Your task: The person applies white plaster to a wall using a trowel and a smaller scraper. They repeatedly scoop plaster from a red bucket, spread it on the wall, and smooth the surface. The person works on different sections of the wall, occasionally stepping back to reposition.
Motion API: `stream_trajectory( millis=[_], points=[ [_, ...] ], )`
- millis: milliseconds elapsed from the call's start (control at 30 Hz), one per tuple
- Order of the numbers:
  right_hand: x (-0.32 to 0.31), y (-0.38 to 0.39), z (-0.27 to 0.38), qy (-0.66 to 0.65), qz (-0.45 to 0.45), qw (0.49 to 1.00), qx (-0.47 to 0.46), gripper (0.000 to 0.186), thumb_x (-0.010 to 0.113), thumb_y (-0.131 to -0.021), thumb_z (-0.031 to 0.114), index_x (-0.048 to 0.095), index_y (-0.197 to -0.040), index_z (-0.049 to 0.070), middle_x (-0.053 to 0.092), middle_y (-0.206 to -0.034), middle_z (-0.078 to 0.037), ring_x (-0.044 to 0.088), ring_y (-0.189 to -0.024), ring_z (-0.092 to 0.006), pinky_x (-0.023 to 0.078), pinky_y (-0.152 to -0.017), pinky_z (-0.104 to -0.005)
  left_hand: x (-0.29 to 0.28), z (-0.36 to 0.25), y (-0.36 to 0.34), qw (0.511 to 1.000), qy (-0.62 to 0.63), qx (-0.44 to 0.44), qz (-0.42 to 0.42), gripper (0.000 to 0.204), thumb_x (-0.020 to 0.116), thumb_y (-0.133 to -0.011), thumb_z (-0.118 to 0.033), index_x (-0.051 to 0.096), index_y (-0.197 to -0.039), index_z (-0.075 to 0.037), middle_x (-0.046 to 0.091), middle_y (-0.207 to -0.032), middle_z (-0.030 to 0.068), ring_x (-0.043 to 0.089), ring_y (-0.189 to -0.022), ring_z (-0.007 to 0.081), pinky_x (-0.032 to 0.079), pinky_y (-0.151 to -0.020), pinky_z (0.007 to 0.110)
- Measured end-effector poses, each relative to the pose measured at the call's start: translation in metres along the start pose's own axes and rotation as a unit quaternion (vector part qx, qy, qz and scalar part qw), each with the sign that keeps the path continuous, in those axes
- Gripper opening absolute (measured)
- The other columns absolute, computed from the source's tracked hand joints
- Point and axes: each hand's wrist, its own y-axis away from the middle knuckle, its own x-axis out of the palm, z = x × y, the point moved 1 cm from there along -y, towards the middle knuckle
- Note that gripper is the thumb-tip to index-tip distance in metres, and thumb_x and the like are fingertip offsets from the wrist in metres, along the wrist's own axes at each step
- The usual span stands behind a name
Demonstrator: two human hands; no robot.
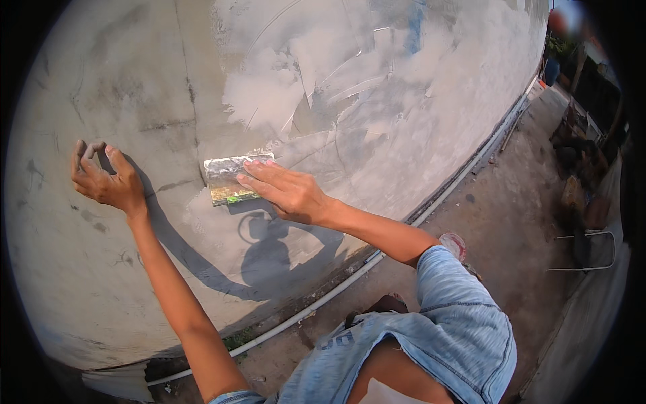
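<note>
My right hand [296, 193] holds a wide, flat scraper [232, 180], its fingers stretched along the blade. The blade lies against the grey wall [134, 87] and is smeared with pale plaster, with yellow and green marks along its lower edge. My left hand [111, 178] is raised before the bare part of the wall, fingers bent and apart from the thumb, with nothing seen in it. Whitish plaster [282, 94] covers the wall in uneven patches above and right of the scraper. My shadow falls on the wall below both hands.
A pale pipe [431, 210] runs along the foot of the wall. On the ground behind my right arm stands a small bucket [453, 245] with white stuff in it. A metal frame [599, 250] and dark clutter [580, 151] lie at the right.
</note>
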Motion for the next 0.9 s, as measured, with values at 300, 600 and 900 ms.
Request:
stream_trajectory(
  millis=[300,600,900],
  points=[
    [-0.153,0.012,-0.151,0.075,-0.425,0.824,0.368,0.031,0.054,-0.097,0.007,0.064,-0.126,0.001,0.064,-0.086,-0.003,0.047,-0.065,-0.0086,0.038,-0.056,-0.023,-0.009,0.001,-0.005,1.0,0.005,-0.019,0.005,0.016,0.06,-0.085,-0.02,0.065,-0.097,-0.01,0.054,-0.131,-0.0002,0.047,-0.119,0.0211,0.035,-0.1,0.038],
    [-0.034,0.01,-0.063,0.117,-0.26,0.937,0.202,0.06,0.059,-0.076,-0.009,0.057,-0.135,0.002,0.055,-0.137,-0.021,0.056,-0.125,-0.0346,0.052,-0.1,-0.0375,-0.006,0.002,-0.001,0.999,-0.032,-0.021,0.003,0.018,0.06,-0.089,-0.022,0.064,-0.101,-0.009,0.055,-0.129,0.002,0.047,-0.118,0.0239,0.035,-0.101,0.04],
    [-0.033,0.029,-0.028,0.049,-0.222,0.967,0.116,0.057,0.056,-0.075,-0.014,0.062,-0.129,0.002,0.061,-0.132,-0.019,0.061,-0.12,-0.034,0.05,-0.102,-0.0379,-0.005,0.005,-0.003,1.0,-0.016,0.015,0.002,0.018,0.061,-0.09,-0.023,0.065,-0.101,-0.009,0.056,-0.13,0.0022,0.046,-0.121,0.0233,0.034,-0.103,0.04]
  ],
)
